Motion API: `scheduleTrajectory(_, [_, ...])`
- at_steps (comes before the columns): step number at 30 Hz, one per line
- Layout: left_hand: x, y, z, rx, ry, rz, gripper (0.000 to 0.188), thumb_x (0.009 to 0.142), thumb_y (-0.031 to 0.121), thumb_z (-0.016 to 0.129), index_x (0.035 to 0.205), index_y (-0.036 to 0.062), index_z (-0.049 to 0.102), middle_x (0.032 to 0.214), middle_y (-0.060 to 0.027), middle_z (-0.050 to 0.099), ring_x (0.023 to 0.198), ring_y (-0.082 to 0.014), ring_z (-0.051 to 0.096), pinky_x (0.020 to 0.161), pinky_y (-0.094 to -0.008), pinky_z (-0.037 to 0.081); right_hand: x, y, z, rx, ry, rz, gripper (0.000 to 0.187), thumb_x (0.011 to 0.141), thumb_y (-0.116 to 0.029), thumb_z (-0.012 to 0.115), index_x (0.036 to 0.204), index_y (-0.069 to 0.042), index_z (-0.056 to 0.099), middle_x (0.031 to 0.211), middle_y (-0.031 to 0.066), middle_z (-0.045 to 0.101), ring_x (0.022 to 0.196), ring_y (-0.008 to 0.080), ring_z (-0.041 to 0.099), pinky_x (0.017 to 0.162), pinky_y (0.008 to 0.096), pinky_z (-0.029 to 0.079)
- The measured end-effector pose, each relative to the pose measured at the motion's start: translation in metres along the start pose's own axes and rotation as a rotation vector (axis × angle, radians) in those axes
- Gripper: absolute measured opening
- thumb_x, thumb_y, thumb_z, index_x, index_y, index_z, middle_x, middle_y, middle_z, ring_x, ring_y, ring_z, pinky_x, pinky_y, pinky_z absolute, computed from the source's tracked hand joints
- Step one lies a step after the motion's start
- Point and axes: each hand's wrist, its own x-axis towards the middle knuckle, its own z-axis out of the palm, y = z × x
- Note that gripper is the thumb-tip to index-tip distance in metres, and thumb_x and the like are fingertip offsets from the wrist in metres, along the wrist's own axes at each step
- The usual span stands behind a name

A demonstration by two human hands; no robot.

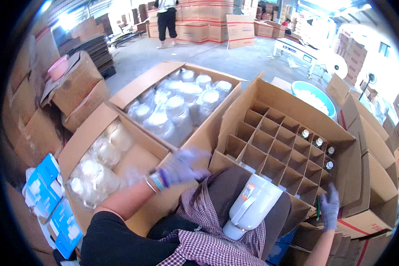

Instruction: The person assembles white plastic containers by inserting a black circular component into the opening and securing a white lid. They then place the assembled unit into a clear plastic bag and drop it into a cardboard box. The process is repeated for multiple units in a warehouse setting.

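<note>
A large white tumbler (257, 201) with a side handle and an orange-and-white label lies tilted across my lap. My left hand (179, 168), in a pale purple glove, is above the near edge of the lower left carton, left of the tumbler. Its fingers are blurred but look stretched out and apart, with nothing visible in them. My right hand (330, 207), also gloved, is by the near right corner of the divided carton (239, 111), fingers extended upward. A thin green object (318, 207) is beside it; I cannot make out its kind or whether they touch.
White-capped items stand in a few right-hand cells of the divided carton. Two cartons (213, 126) (82, 146) at left hold plastic-wrapped pale containers. A turquoise basin (328, 99), stacked boxes (374, 173) and blue printed packaging (42, 184) surround me. Another person (166, 22) stands farther off.
</note>
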Motion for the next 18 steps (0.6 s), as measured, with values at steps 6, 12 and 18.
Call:
scheduleTrajectory(6, [0.022, -0.212, -0.076, 1.156, 0.498, -0.343, 0.069, 0.063, 0.067, 0.08, 0.105, 0.0132, 0.073, 0.093, -0.0126, 0.07, 0.092, -0.0318, 0.067, 0.081, -0.0461, 0.051, -0.097, -0.181, -0.09, 0.144, 0.597, -0.681, 0.045, 0.095, -0.008, 0.055, 0.138, 0.005, 0.05, 0.132, 0.0201, 0.058, 0.123, 0.0287, 0.058, 0.106, 0.0409, 0.045])
scheduleTrajectory(12, [0.049, -0.244, -0.072, 0.928, 0.084, -0.585, 0.055, 0.071, 0.056, 0.078, 0.1, 0.0089, 0.078, 0.102, -0.019, 0.074, 0.1, -0.0331, 0.071, 0.094, -0.0426, 0.054, -0.114, -0.182, -0.076, 0.164, 0.509, -0.626, 0.051, 0.089, -0.013, 0.062, 0.136, 0.004, 0.052, 0.13, 0.0207, 0.059, 0.12, 0.0305, 0.059, 0.105, 0.0419, 0.046])
scheduleTrajectory(18, [0.036, -0.261, -0.151, 0.687, 0.272, -0.556, 0.038, 0.078, 0.047, 0.074, 0.087, 0.0098, 0.075, 0.081, -0.0147, 0.073, 0.069, -0.0314, 0.067, 0.064, -0.045, 0.053, -0.115, -0.178, -0.065, 0.28, 0.465, -0.606, 0.057, 0.084, -0.018, 0.069, 0.134, 0.004, 0.054, 0.127, 0.0212, 0.06, 0.118, 0.0323, 0.06, 0.104, 0.0429, 0.047])
